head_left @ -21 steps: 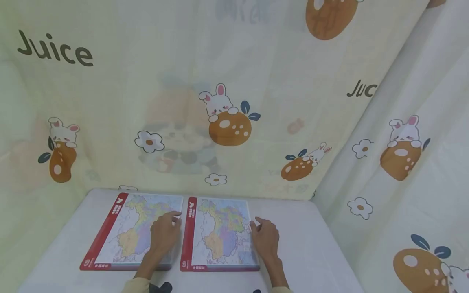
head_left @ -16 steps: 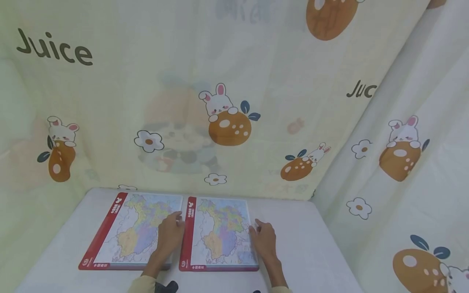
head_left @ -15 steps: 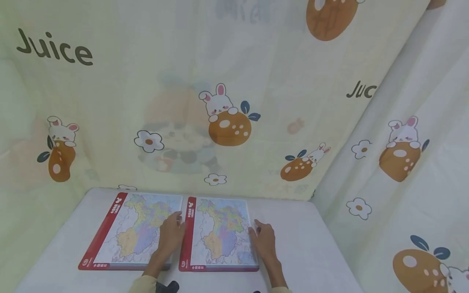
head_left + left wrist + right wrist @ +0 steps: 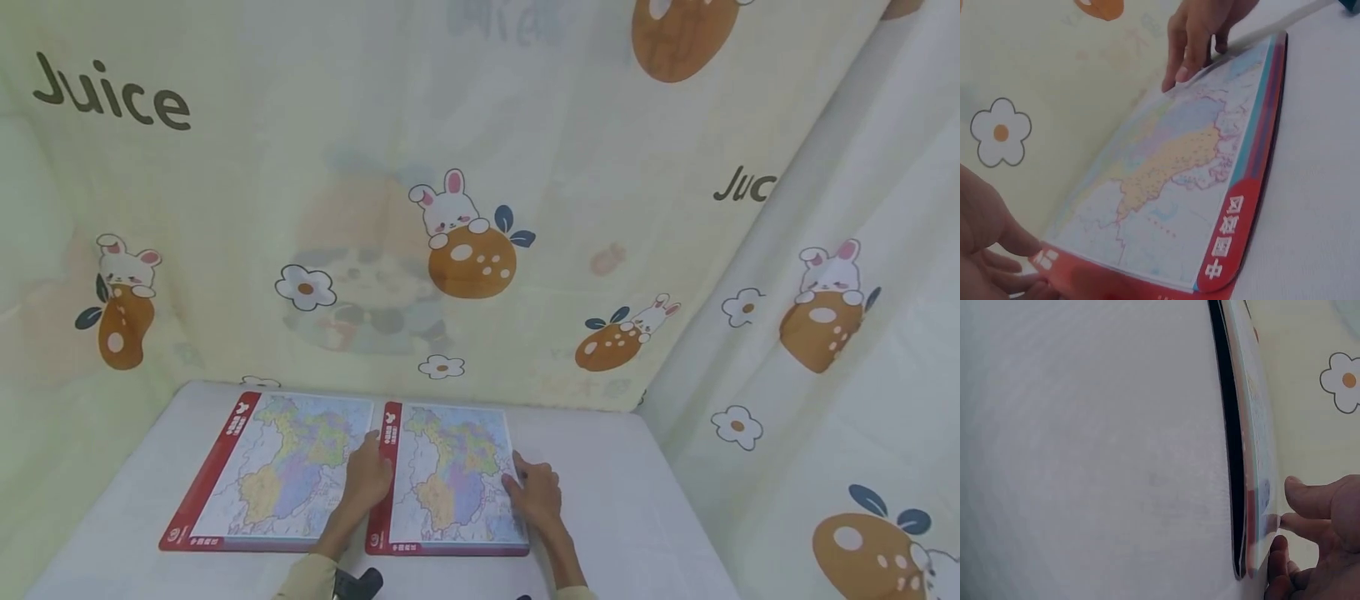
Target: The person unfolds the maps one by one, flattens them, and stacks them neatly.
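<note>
While left hand [image 4: 367, 475] and right hand [image 4: 538, 492] hold one map board [image 4: 453, 475], its long axis seemingly points forward.

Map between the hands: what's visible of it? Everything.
The map is a thin rectangle with rounded corners, face up on the white table. It shows pastel regions, a red strip with white characters down its left side, a red tab near-left and a dark layer beneath. Left hand touches its left edge, right hand its right; grip unclear.
</note>
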Action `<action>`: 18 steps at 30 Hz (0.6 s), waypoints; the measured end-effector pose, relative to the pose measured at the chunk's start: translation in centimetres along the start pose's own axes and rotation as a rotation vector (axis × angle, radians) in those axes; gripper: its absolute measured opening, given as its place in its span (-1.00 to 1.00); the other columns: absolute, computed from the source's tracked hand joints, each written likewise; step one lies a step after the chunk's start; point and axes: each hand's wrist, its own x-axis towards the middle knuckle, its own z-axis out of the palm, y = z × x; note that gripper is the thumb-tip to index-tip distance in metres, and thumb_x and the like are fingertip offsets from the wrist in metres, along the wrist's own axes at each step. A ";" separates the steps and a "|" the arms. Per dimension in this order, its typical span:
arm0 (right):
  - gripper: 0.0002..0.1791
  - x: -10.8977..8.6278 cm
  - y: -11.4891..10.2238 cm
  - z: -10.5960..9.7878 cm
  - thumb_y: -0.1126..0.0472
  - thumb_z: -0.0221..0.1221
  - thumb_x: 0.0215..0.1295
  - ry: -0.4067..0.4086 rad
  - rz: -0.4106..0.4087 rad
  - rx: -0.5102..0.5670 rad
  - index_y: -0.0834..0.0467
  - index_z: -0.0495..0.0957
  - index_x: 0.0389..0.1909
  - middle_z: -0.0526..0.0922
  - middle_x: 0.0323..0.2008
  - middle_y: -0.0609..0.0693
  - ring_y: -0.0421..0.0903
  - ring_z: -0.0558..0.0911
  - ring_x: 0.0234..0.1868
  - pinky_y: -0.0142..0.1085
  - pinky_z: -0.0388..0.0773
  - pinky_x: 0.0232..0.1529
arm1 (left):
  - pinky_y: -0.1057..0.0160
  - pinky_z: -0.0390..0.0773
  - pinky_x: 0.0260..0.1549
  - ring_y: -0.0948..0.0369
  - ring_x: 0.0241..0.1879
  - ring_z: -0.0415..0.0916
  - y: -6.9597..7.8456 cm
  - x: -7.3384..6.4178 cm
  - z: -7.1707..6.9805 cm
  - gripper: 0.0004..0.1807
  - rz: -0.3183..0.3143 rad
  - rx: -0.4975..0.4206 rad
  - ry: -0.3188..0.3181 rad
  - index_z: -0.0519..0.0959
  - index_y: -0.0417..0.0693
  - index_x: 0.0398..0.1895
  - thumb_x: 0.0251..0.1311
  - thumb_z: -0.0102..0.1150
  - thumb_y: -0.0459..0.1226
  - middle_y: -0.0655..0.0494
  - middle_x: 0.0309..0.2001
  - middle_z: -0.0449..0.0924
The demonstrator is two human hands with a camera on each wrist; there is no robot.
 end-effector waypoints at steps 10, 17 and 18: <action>-0.41 -0.1 0.2 -2.1 0.30 0.36 0.40 -0.076 0.064 0.415 0.19 0.56 0.44 0.79 -0.08 0.24 -0.14 0.66 -0.25 -0.41 0.61 -0.23 | -0.36 0.59 0.30 -0.43 0.38 0.51 0.2 0.5 -0.5 -0.37 -0.114 -0.168 -0.015 0.25 -0.52 0.58 0.48 0.02 -0.48 -0.53 0.38 0.50; -0.40 -0.2 0.4 -2.8 0.31 0.39 0.42 -0.064 0.093 0.482 0.13 0.55 0.46 0.79 -0.07 0.30 -0.09 0.70 -0.22 -0.44 0.62 -0.21 | -0.29 0.65 0.27 -0.38 0.34 0.57 -0.3 1.1 -0.9 -0.37 -0.093 -0.314 -0.089 0.38 -0.38 0.55 0.40 0.11 -0.55 -0.46 0.34 0.55; -0.40 -0.2 0.5 -2.9 0.30 0.39 0.42 -0.065 0.102 0.495 0.12 0.55 0.47 0.79 -0.07 0.30 -0.08 0.71 -0.22 -0.43 0.62 -0.20 | -0.29 0.67 0.24 -0.39 0.33 0.58 -0.4 1.1 -0.9 -0.37 -0.079 -0.319 -0.100 0.38 -0.36 0.55 0.40 0.12 -0.55 -0.47 0.34 0.55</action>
